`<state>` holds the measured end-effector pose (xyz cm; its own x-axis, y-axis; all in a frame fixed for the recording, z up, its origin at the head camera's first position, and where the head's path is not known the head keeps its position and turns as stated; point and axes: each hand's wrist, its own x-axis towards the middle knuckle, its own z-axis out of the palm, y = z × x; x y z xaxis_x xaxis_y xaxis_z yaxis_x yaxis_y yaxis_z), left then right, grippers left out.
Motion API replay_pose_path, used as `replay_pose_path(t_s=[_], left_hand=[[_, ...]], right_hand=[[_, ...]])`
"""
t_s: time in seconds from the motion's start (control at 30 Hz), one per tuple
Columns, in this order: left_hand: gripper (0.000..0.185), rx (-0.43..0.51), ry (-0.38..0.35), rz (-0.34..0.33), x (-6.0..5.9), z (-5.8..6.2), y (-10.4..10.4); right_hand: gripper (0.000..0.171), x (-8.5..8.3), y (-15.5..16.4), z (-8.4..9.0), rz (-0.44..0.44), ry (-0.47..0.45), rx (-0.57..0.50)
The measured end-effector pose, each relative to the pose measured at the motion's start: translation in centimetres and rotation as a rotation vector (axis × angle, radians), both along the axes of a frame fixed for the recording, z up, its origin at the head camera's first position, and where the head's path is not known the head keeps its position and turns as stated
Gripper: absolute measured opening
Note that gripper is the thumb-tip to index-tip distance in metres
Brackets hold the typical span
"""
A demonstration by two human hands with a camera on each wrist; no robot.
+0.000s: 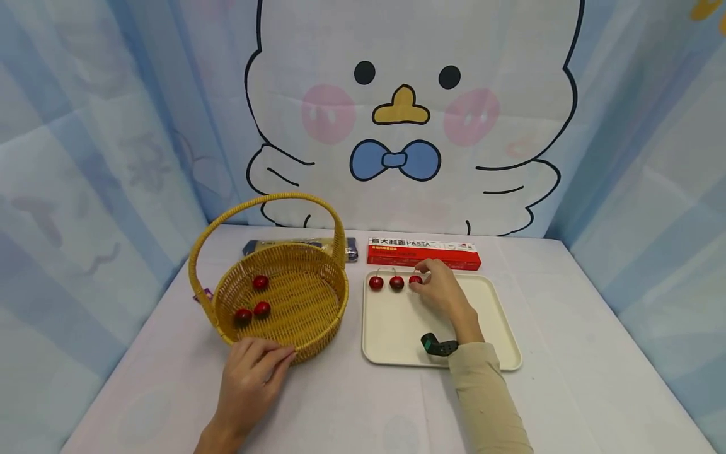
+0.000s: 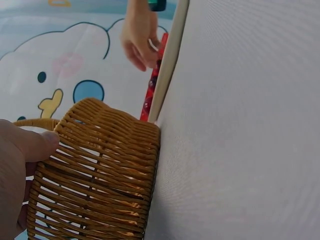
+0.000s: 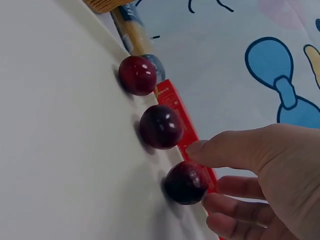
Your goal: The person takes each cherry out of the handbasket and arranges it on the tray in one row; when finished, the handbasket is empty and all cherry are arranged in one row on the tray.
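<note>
On the cream tray [image 1: 397,328] three dark red cherries lie in a row along the far edge. My right hand [image 1: 422,279] pinches the rightmost cherry [image 1: 414,280] between thumb and fingers; the right wrist view shows that cherry [image 3: 185,182] resting on the tray [image 3: 50,125]. The other two cherries [image 1: 376,282] [image 1: 396,283] lie free to its left. My left hand [image 1: 276,359] lies with straight fingers against the front wall of the yellow wicker basket [image 1: 334,309], thumb [image 2: 35,145] on the weave [image 2: 100,170]. Three cherries [image 1: 260,282] [image 1: 261,308] [image 1: 242,315] lie inside the basket.
A red pasta box [image 1: 422,252] lies just behind the tray, and a blue-and-yellow packet [image 1: 351,249] lies behind the basket. The basket's tall handle [image 1: 266,200] arches over it. Cloth backdrop walls close in the white table [image 1: 567,391] on three sides.
</note>
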<state>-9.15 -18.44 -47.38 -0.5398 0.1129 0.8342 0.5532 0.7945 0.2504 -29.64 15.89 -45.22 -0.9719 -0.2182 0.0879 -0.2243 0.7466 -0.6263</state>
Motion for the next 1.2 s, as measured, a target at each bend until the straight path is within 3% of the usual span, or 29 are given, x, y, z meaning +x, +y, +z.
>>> replay_pose_path(t_s=[0.2, 0.4, 0.5, 0.73, 0.93, 1.2], left_hand=[[0.025, -0.015, -0.056, 0.013, 0.3, 0.0, 0.0], [0.032, -0.026, -0.088, 0.023, 0.4, -0.1, 0.0], [0.027, -0.025, -0.099, 0.028, 0.4, -0.1, 0.0], [0.031, -0.029, -0.084, 0.021, 0.3, 0.0, -0.1], [0.012, -0.029, -0.088, 0.021, 0.4, 0.2, -0.1], [0.048, -0.025, -0.016, 0.020, 0.1, 0.0, 0.0]], right_hand=[[0.047, 0.6, -0.4, 1.2, 0.014, 0.014, -0.044], [0.047, 1.2, -1.3, 2.6, 0.056, 0.068, -0.048], [0.047, 1.5, -2.1, 3.3, 0.072, 0.084, -0.058], [0.049, 2.2, -4.5, 5.2, 0.121, 0.113, -0.028], [0.047, 2.5, -6.8, 6.5, 0.200, 0.149, -0.048], [0.043, 2.8, -10.1, 7.3, 0.317, 0.169, -0.069]])
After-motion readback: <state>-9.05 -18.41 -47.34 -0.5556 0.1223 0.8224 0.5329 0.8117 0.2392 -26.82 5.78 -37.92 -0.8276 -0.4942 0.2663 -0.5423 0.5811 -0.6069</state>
